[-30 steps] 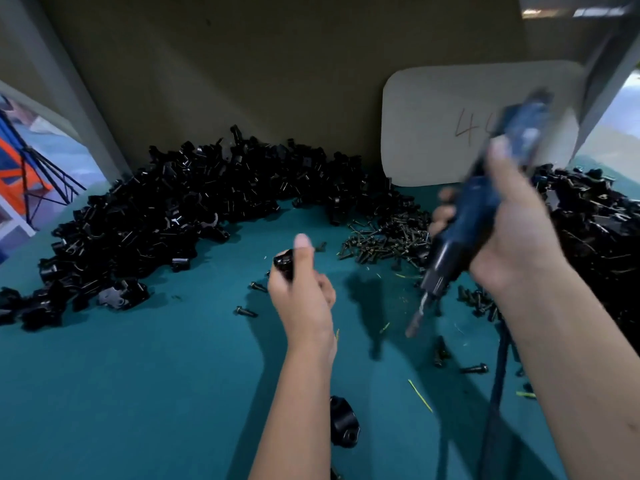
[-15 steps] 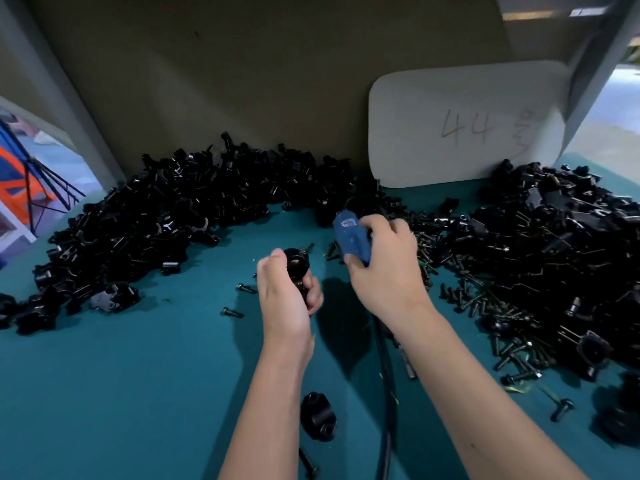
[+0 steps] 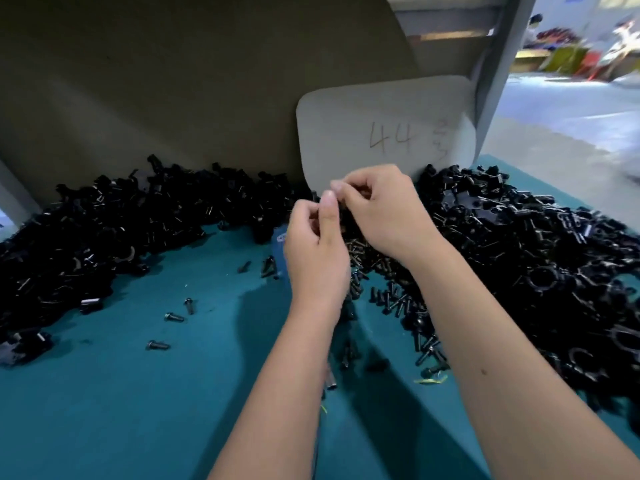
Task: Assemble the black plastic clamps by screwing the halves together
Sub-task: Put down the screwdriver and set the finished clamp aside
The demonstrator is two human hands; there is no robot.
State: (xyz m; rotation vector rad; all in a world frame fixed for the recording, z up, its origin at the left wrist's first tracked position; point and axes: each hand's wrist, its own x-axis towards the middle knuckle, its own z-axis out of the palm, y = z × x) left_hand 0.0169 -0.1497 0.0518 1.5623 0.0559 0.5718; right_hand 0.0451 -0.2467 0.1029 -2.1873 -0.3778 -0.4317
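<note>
My left hand [image 3: 317,251] is closed around a black clamp piece [image 3: 341,203], which shows only as a dark sliver between the fingers. My right hand [image 3: 384,209] meets it from the right, fingertips pinched on the same piece above the table. What else the fingers hold is hidden. The blue electric screwdriver [image 3: 278,242] lies on the teal table [image 3: 121,393] just behind my left hand, with no hand on it. A pile of black screws [image 3: 384,296] lies under and right of my hands.
Heaps of black clamp halves fill the left [image 3: 104,230] and the right [image 3: 540,258] of the table. Loose screws [image 3: 175,317] are scattered on the teal surface. A white card marked 44 [image 3: 388,133] leans on the back wall.
My right hand has put the blue screwdriver down on the table and moved up to join my left hand at the clamp piece. The camera has tilted up and to the right.
</note>
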